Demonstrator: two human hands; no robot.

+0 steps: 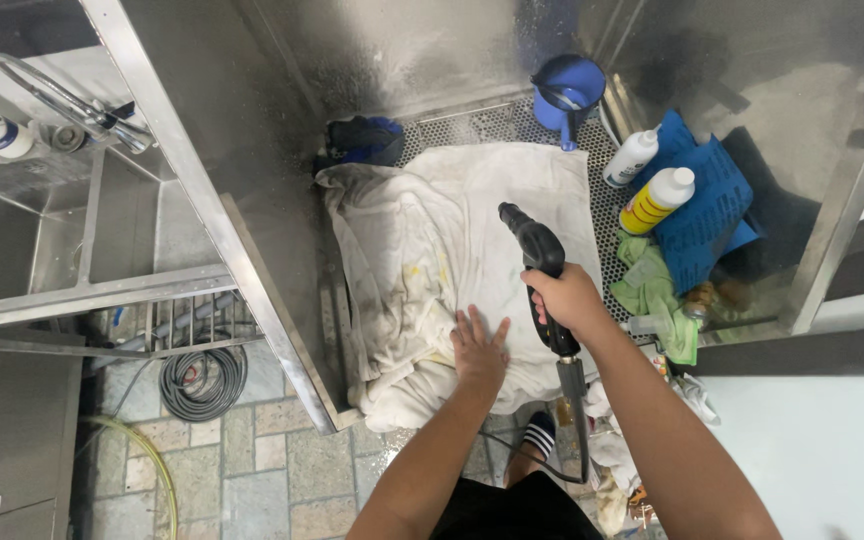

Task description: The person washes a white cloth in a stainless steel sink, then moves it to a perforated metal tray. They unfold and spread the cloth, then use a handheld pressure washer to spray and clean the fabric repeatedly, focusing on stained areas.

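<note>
A large stained white cloth [432,250] lies spread over the perforated metal floor of a steel wash bay [512,125]. My left hand [478,349] presses flat on the cloth's near edge, fingers apart. My right hand [564,299] grips the handle of a black spray gun [537,250], whose nozzle points away over the cloth. A hose runs down from the gun's handle past my right forearm.
A blue jug [568,92] stands at the back. Two plastic bottles [655,198], a blue cloth [707,215] and a green rag [652,290] lie at the right. A dark rag [362,140] sits back left. A steel sink [62,230] and coiled hose [202,380] are left.
</note>
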